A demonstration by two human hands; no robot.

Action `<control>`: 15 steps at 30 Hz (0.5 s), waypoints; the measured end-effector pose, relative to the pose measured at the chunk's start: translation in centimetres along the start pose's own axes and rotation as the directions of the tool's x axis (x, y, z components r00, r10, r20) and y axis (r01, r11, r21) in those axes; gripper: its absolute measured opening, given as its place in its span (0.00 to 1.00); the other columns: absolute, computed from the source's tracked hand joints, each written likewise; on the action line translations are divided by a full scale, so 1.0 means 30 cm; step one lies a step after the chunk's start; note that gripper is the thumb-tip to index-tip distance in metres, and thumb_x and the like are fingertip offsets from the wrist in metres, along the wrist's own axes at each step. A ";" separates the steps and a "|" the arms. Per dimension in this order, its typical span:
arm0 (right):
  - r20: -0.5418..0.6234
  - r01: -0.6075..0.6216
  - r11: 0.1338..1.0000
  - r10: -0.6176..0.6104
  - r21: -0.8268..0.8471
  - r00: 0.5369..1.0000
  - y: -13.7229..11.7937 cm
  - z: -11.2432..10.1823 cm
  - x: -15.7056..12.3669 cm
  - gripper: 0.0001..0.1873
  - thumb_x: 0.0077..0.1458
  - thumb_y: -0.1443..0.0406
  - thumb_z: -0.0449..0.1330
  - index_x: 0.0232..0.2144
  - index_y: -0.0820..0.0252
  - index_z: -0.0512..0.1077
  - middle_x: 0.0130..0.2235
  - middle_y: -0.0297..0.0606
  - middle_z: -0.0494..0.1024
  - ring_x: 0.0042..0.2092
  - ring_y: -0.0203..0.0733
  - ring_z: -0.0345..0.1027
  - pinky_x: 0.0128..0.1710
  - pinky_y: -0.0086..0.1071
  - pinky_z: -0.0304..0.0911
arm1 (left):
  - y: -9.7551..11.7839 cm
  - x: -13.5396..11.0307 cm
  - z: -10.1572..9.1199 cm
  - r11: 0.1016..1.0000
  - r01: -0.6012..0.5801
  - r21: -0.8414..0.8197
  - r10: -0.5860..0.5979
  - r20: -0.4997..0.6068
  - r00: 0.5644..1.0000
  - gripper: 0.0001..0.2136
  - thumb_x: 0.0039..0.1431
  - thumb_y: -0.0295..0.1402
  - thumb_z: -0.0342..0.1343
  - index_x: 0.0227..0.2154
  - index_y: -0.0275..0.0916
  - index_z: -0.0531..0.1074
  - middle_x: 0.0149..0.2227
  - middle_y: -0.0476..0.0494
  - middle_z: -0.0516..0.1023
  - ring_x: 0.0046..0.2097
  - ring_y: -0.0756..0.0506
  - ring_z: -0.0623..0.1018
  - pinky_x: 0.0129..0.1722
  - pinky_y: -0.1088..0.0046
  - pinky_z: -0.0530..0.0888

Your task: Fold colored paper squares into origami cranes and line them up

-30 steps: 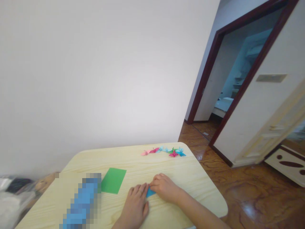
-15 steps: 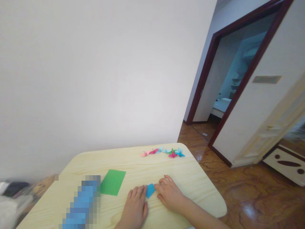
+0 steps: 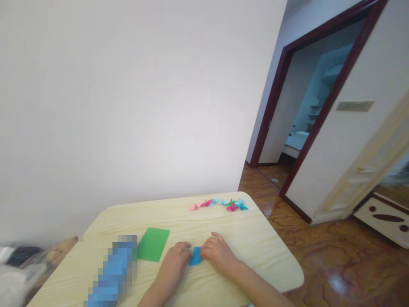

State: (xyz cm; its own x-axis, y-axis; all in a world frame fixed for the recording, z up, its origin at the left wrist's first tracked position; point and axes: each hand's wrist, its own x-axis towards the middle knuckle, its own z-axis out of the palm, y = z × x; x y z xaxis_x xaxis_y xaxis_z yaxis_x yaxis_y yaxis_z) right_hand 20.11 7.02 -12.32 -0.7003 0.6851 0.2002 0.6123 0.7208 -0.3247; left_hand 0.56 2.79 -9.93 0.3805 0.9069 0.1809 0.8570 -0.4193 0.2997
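Honestly, the risky bit here is the small folded blue paper (image 3: 195, 257) sitting on the counter (image 3: 262, 256), right between the hands. The left hand (image 3: 174, 265) and right hand (image 3: 219, 253) curl in from either side with their fingers up against it, though I can't tell if they're really pinching it or just pressing. Paper that small could slip or crease crooked if one hand pushes harder than the other. The green paper sheet (image 3: 153, 244) lies near the left hand, so a sideways slide could catch it. A wide reach could also bump the blurred blue object (image 3: 116, 268) or scatter the row of origami cranes (image 3: 219, 204) along the far edge.
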 end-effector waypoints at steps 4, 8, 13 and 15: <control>-0.053 -0.047 0.998 0.049 0.037 0.997 -0.038 -0.026 -0.015 0.07 0.56 0.67 0.53 0.36 0.53 0.71 0.38 0.32 0.76 0.44 0.37 0.63 0.56 0.38 0.40 | -0.052 0.034 0.025 0.991 -0.120 -0.052 0.121 0.021 0.992 0.15 0.54 0.26 0.52 0.42 0.49 0.73 0.48 0.51 0.76 0.50 0.45 0.73 0.48 0.66 0.69; -0.131 -0.089 0.993 0.098 0.072 0.986 -0.066 -0.034 -0.017 0.04 0.55 0.66 0.55 0.33 0.56 0.70 0.37 0.33 0.74 0.44 0.39 0.61 0.52 0.36 0.47 | -0.072 0.035 0.051 0.984 -0.162 -0.078 0.162 0.000 0.987 0.14 0.56 0.30 0.52 0.43 0.52 0.72 0.47 0.53 0.77 0.50 0.44 0.74 0.47 0.63 0.71; -0.214 -0.185 0.975 0.208 0.122 0.954 -0.074 -0.010 -0.003 0.02 0.53 0.68 0.56 0.31 0.58 0.69 0.38 0.35 0.71 0.43 0.40 0.60 0.47 0.33 0.51 | -0.077 0.016 0.074 0.986 -0.145 -0.081 0.141 -0.055 0.988 0.13 0.57 0.33 0.52 0.44 0.51 0.72 0.48 0.50 0.75 0.51 0.43 0.73 0.47 0.60 0.71; -0.230 -0.220 0.968 0.243 0.123 0.942 -0.076 0.001 0.004 0.02 0.52 0.68 0.57 0.30 0.58 0.69 0.38 0.35 0.71 0.43 0.40 0.60 0.46 0.34 0.51 | -0.080 0.011 0.088 0.988 -0.133 -0.082 0.127 -0.076 0.989 0.13 0.57 0.34 0.52 0.44 0.51 0.72 0.49 0.49 0.75 0.51 0.42 0.73 0.47 0.59 0.71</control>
State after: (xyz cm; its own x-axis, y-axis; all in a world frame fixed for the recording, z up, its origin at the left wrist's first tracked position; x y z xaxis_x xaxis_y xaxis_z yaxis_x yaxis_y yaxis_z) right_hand 18.62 5.47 -11.57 -0.4265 0.8450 0.3227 0.7012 0.5342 -0.4722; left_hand -0.47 4.20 -13.06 0.4589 0.8406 0.2877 0.7671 -0.5382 0.3492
